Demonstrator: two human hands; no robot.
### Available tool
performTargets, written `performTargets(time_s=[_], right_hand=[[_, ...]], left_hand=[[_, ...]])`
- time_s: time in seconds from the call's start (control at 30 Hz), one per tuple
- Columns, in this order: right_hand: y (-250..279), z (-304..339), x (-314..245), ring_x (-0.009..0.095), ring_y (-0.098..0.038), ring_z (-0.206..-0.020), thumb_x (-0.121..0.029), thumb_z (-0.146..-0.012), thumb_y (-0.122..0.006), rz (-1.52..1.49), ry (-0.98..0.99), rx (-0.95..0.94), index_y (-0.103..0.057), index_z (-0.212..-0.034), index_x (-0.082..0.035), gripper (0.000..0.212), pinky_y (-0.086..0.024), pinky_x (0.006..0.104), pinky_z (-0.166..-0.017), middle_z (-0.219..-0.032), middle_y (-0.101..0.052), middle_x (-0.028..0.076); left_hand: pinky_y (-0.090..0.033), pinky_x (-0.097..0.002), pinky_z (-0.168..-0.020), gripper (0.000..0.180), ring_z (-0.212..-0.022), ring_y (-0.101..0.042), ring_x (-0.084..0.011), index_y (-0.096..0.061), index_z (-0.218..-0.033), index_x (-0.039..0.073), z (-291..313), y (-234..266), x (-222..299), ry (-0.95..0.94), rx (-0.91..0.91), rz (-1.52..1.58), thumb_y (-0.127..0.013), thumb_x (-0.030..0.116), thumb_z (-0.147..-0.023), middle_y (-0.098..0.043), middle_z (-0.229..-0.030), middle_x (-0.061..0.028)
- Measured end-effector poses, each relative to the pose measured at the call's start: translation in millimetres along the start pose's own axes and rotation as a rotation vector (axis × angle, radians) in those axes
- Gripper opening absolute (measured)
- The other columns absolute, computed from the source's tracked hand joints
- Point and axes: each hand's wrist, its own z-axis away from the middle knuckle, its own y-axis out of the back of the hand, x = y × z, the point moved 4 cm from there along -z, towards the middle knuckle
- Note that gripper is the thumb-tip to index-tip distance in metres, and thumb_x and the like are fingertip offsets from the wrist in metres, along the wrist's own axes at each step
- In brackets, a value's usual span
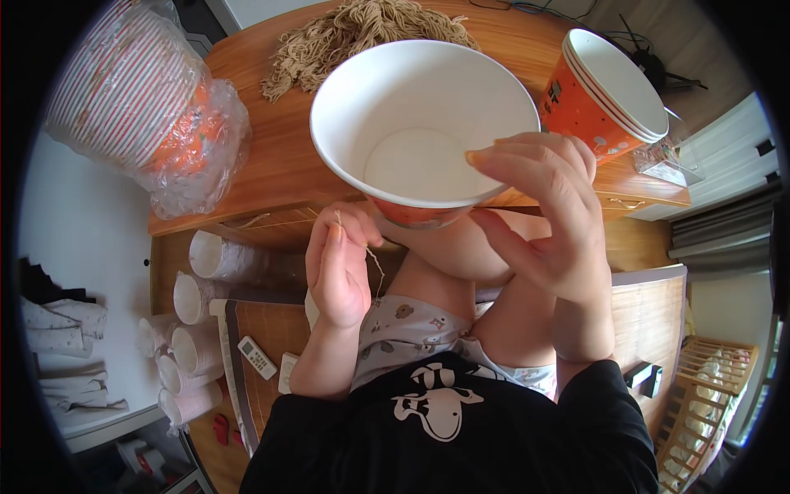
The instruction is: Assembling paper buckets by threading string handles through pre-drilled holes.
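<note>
A large white-lined paper bucket (354, 107) with an orange outside stands in front of me, mouth toward me, above my bent legs at the table's edge. Thumb and forefinger of my left hand (339, 267) pinch a thin beige string (377, 265), whose loose end dangles below the bucket. My right hand (547, 218) is at the bucket's right rim, fingers spread: fingertips over the mouth, thumb lower down outside. Whether it touches the rim I cannot tell. The bucket's base is partly hidden by its rim and my hands.
A heap of beige strings (354, 37) lies on the wooden table (271, 148). Nested orange buckets (597, 103) stand at right; a plastic-wrapped bucket stack (152, 107) is at left. Several wrapped white stacks (197, 350) are on the floor. A remote control (257, 357) lies beside me.
</note>
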Motion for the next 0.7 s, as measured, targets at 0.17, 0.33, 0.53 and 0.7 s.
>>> performTargets(time_s=[0.17,0.33,0.53,0.7], right_hand=[[8,0,7,0.02,-0.062,-0.101,0.001,-0.069,-0.072,0.08,-0.062,0.005,-0.067,-0.115,-0.012,0.047,-0.037,0.0378,-0.093,-0.102,-0.069,0.0],[13,-2,17,0.015,-0.064,-0.094,0.003,-0.07,-0.066,-0.006,-0.083,-0.076,-0.069,-0.111,-0.013,0.044,-0.035,0.0355,-0.094,-0.089,-0.068,-0.004],[5,-2,13,0.016,-0.066,-0.089,0.004,-0.065,-0.065,-0.152,-0.087,-0.147,-0.068,-0.108,-0.006,0.045,-0.034,0.0356,-0.096,-0.086,-0.071,0.0],[3,-1,6,0.015,-0.063,-0.083,0.001,-0.063,-0.068,-0.158,-0.073,-0.131,-0.07,-0.106,-0.008,0.044,-0.033,0.0369,-0.098,-0.08,-0.071,-0.003]], left_hand=[[-0.035,-0.0298,-0.075,0.024,-0.074,-0.037,-0.0143,-0.038,-0.082,0.009,3,1,-3,-0.012,-0.056,0.242,-0.041,0.022,-0.102,-0.047,-0.088,-0.0076],[-0.032,-0.0371,-0.1,0.042,-0.107,-0.045,-0.0213,-0.036,-0.099,0.011,4,1,1,-0.346,0.065,-0.434,-0.074,0.015,-0.081,-0.039,-0.131,-0.0157],[-0.037,-0.0491,-0.106,0.092,-0.135,-0.037,-0.0312,-0.023,-0.12,0.014,-8,-19,-23,-0.4,-0.106,-0.571,-0.095,0.029,-0.065,-0.032,-0.142,-0.0206],[-0.043,-0.0514,-0.105,0.109,-0.131,-0.045,-0.0306,-0.014,-0.135,0.011,-10,-29,-29,-0.379,-0.036,-0.664,-0.096,0.025,-0.065,-0.033,-0.145,-0.0216]])
